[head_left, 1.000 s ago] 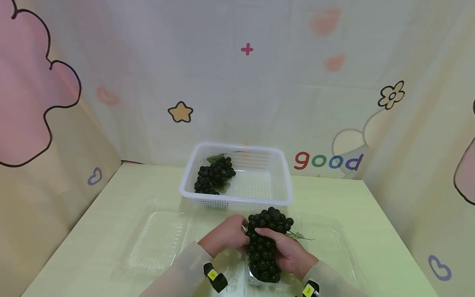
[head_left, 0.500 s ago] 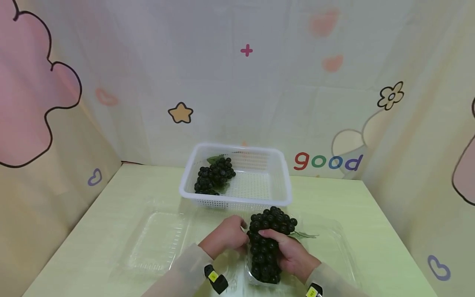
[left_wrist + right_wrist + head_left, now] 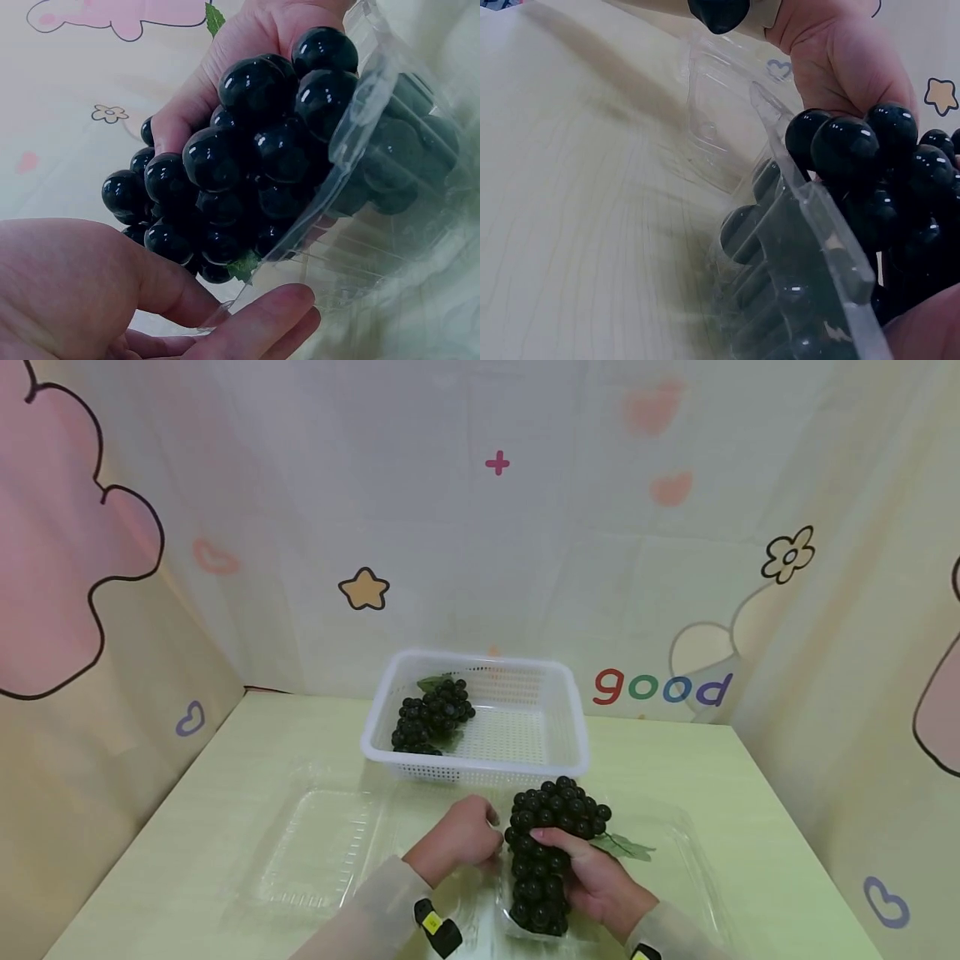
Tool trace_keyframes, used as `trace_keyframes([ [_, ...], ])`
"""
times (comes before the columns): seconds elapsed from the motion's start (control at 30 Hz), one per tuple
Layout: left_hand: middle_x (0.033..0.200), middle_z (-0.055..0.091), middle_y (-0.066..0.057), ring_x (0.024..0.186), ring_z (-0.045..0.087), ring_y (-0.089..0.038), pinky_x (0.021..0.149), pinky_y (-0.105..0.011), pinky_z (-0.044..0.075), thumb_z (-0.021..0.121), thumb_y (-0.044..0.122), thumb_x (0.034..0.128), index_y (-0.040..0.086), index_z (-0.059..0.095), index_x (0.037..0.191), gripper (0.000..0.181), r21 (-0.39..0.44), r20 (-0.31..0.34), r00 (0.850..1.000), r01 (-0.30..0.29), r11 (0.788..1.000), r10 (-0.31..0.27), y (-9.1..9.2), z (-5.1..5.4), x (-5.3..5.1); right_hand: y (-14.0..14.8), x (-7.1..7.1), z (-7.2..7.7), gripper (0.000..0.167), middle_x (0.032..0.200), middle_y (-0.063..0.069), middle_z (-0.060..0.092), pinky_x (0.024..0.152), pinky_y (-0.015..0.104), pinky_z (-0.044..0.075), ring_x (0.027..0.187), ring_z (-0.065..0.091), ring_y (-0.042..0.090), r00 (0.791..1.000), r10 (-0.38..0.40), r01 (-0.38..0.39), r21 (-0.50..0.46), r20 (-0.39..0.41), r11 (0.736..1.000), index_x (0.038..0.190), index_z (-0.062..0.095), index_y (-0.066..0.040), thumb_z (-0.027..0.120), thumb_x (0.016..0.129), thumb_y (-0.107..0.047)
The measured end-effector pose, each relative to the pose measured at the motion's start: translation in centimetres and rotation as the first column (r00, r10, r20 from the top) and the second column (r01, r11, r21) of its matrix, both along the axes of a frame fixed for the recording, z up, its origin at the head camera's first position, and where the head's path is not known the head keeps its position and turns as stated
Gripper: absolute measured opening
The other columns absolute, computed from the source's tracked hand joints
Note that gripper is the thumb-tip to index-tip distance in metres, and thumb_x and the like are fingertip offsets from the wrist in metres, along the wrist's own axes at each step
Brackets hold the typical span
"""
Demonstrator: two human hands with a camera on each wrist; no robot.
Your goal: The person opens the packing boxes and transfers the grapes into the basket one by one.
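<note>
A bunch of dark grapes [image 3: 542, 868] with a green leaf is held in my right hand [image 3: 603, 881], the thumb across the front of the berries. In the left wrist view, the bunch [image 3: 217, 161] lies partly inside a tilted clear plastic container [image 3: 375, 97]; several berries show through its wall. My left hand [image 3: 459, 835] pinches the container's rim between thumb and fingers, left of the bunch. Seen from the right wrist, the container wall [image 3: 840, 255] stands close against the berries. The right hand's fingers behind the bunch are mostly hidden.
Behind the hands stands a white perforated basket [image 3: 480, 767] with more dark grapes [image 3: 435, 714] at its left side. One clear plastic container [image 3: 315, 847] lies on the left of the table, and clear plastic [image 3: 693, 852] lies on the right. A patterned curtain surrounds the table.
My right hand and the bunch of grapes have shifted slightly to the right, and more of the leaf shows. The left hand has stayed almost still at the container's rim.
</note>
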State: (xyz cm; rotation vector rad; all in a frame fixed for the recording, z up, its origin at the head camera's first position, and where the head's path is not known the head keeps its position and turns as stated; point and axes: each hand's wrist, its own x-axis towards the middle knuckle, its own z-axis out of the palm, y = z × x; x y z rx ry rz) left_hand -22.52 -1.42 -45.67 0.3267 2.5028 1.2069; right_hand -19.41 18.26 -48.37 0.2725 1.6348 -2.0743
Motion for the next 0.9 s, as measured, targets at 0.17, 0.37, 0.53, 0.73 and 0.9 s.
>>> trace_keyframes([
  [0.17,0.07,0.073,-0.014,0.067,0.076,-0.023,0.092,-0.047,0.059,0.062,-0.002,0.0833,-0.012,0.065,0.117,0.035,0.01,0.007,1.0,-0.002,1.0,0.002,-0.1,-0.1,0.1,0.1,0.2,0.0,0.061,0.119,0.002,0.061,0.101,0.035,0.048,0.106,0.061,0.015,1.0,-0.01,0.01,0.002,0.011,1.0,0.14,0.042,-0.002,0.068,0.093,-0.029],
  [0.37,0.052,0.058,0.0,0.062,0.075,-0.025,0.057,-0.032,0.05,0.06,-0.004,0.0841,0.003,0.06,0.071,0.015,0.038,0.03,1.0,-0.008,0.999,0.007,-0.1,-0.1,0.3,0.2,0.5,0.1,0.064,0.121,0.004,0.06,0.103,0.036,0.046,0.108,0.06,0.016,0.999,-0.038,0.038,0.018,0.014,0.999,0.142,0.041,-0.001,0.07,0.092,-0.029],
  [0.53,0.048,0.057,-0.001,0.057,0.073,-0.023,0.047,-0.025,0.033,0.056,-0.006,0.0828,0.016,0.04,0.056,0.038,0.05,0.026,1.0,-0.017,0.999,0.016,0.0,-0.1,0.3,0.1,0.7,0.4,0.064,0.124,0.005,0.059,0.104,0.039,0.044,0.11,0.059,0.019,0.998,-0.042,0.044,0.039,-0.039,0.998,0.144,0.04,-0.002,0.068,0.091,-0.025],
  [0.73,0.057,0.068,-0.012,0.055,0.072,-0.022,0.05,-0.026,0.039,0.055,-0.006,0.0812,0.014,0.044,0.058,0.032,0.048,-0.012,1.0,-0.025,0.999,0.026,-0.1,-0.2,0.3,0.0,0.6,0.7,0.068,0.131,0.007,0.054,0.106,0.042,0.041,0.115,0.055,0.021,0.996,-0.02,0.026,0.074,-0.083,0.997,0.147,0.037,-0.004,0.067,0.091,-0.028],
  [0.9,0.054,0.066,-0.009,0.054,0.071,-0.019,0.049,-0.026,0.036,0.055,-0.005,0.0819,0.015,0.043,0.057,0.034,0.034,-0.028,0.999,-0.022,0.999,0.023,0.0,-0.2,0.2,-0.1,0.5,1.3,0.066,0.129,0.005,0.056,0.105,0.042,0.041,0.114,0.056,0.019,0.993,-0.023,0.034,0.088,-0.113,0.996,0.146,0.04,-0.004,0.064,0.09,-0.028],
])
